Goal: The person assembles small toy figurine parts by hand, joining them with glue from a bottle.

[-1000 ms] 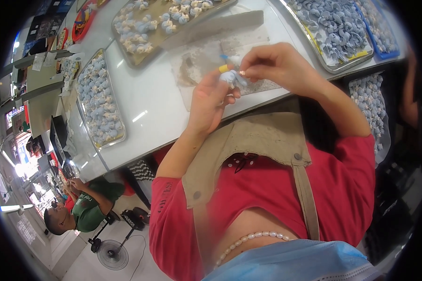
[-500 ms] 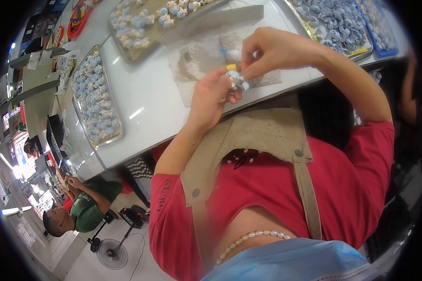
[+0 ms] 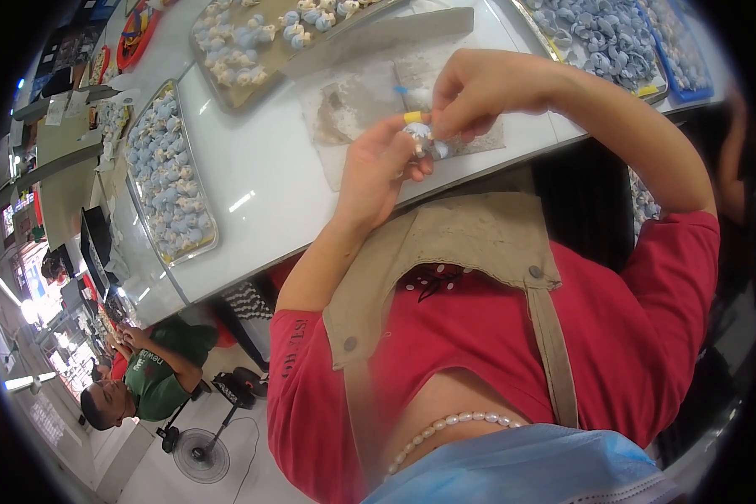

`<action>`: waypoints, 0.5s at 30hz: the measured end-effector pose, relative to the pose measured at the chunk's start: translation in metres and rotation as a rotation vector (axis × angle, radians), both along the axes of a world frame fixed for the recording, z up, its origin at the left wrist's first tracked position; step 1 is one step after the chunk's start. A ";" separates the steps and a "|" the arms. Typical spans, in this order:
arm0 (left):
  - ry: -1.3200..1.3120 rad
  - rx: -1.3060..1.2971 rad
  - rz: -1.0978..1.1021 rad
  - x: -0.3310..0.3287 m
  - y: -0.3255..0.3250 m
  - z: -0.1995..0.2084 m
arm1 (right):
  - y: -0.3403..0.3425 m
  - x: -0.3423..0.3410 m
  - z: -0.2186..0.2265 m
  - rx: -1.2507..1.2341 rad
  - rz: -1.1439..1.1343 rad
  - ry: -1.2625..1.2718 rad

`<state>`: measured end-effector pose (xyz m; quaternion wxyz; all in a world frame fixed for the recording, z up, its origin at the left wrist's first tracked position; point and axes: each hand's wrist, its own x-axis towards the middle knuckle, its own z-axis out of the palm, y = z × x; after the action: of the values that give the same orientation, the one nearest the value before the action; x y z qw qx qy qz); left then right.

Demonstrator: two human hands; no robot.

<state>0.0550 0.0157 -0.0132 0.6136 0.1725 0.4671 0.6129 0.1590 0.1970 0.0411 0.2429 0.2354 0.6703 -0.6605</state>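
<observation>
1. Over the near part of the stained mat, a small figurine is held up between a person's two bare hands.
2. Pale blue and cream in colour, the figurine looks rounded and lumpy, with cream bits set against the blue; fingers cover part of it, and its finer details are too small to make out.
3. At the mat's near left, the left hand has its thumb and fingers clamped on the figurine; a yellow band wraps one finger.
4. Reaching across from the mat's right, the right hand has thumb and forefinger drawn together, touching the figurine's right side; whether they pinch a piece cannot be told.
5. Left of the mat stands a metal tray full of similar blue-and-cream pieces.
6. Beyond the mat, to its left, a tan tray carries more; to its right lie many curved blue-grey pieces.
</observation>
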 end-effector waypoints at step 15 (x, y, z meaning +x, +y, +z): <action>-0.131 0.036 -0.018 0.000 0.000 0.002 | -0.004 0.007 -0.003 -0.202 -0.105 -0.074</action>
<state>0.0549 0.0162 -0.0116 0.6452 0.1472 0.4134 0.6254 0.1656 0.1929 0.0385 0.2551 0.2689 0.5776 -0.7273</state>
